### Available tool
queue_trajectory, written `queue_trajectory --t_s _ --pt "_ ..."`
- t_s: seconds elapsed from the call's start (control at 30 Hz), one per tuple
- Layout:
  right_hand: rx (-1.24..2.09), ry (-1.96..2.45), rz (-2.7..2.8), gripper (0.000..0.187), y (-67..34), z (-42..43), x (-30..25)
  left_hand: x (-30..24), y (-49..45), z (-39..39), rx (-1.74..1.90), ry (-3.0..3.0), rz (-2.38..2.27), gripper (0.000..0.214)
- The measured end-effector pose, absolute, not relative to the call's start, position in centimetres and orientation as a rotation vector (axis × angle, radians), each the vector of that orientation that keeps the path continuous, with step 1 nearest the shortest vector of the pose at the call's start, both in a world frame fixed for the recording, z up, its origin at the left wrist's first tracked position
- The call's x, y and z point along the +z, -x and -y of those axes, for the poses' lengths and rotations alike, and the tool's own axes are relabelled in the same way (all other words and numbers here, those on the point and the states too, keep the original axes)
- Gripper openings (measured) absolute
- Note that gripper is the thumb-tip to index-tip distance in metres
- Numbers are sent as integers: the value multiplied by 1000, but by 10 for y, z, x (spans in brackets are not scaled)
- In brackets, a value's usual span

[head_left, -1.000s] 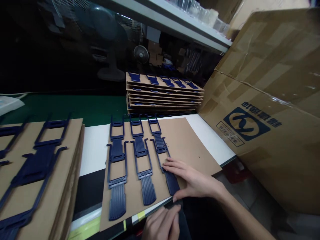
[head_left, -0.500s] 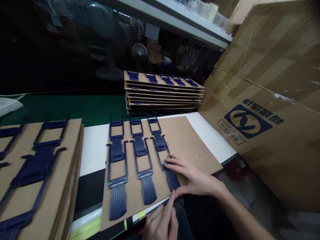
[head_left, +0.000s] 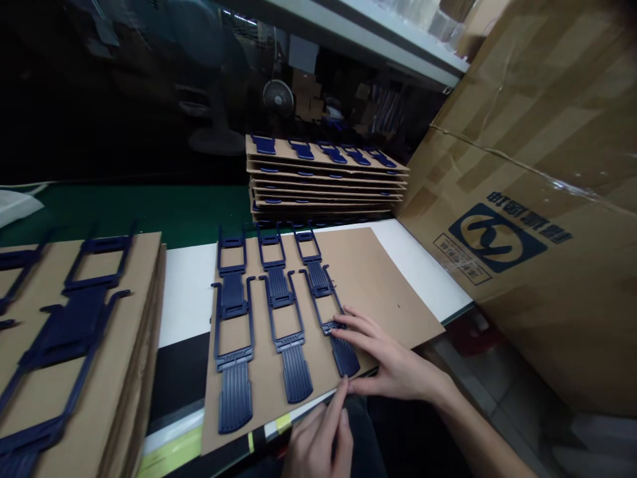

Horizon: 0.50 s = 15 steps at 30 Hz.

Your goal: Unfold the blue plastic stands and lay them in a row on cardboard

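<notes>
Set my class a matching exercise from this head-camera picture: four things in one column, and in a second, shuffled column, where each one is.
Things
1. Right hand
2. Left hand
3. Stack of cardboard sheets
4. Large cardboard carton

Places
A. At the near edge of the cardboard sheet
B. Beyond that sheet
C. On the rightmost navy plastic part
D. Propped up at far right

Pairs: 1-C, 2-A, 3-B, 4-D

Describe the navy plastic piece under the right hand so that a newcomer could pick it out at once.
On the white bench lies a brown cardboard sheet carrying navy plastic pieces in three columns. Take the rightmost column's lower piece, with the ribbed end. Only it lies under the right hand.
</notes>
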State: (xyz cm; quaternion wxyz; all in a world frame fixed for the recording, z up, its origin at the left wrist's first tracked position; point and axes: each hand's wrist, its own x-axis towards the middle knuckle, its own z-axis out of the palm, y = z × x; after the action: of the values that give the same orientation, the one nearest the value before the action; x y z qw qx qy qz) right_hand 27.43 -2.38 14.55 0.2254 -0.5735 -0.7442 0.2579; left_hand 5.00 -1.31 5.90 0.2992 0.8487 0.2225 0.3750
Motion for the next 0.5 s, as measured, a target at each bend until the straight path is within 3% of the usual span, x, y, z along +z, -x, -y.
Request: queue_trajectory --t_s 0.5 --pt "675 1651 1948 67 -274 28 145 53 -41 18 979 -2199 -772 48"
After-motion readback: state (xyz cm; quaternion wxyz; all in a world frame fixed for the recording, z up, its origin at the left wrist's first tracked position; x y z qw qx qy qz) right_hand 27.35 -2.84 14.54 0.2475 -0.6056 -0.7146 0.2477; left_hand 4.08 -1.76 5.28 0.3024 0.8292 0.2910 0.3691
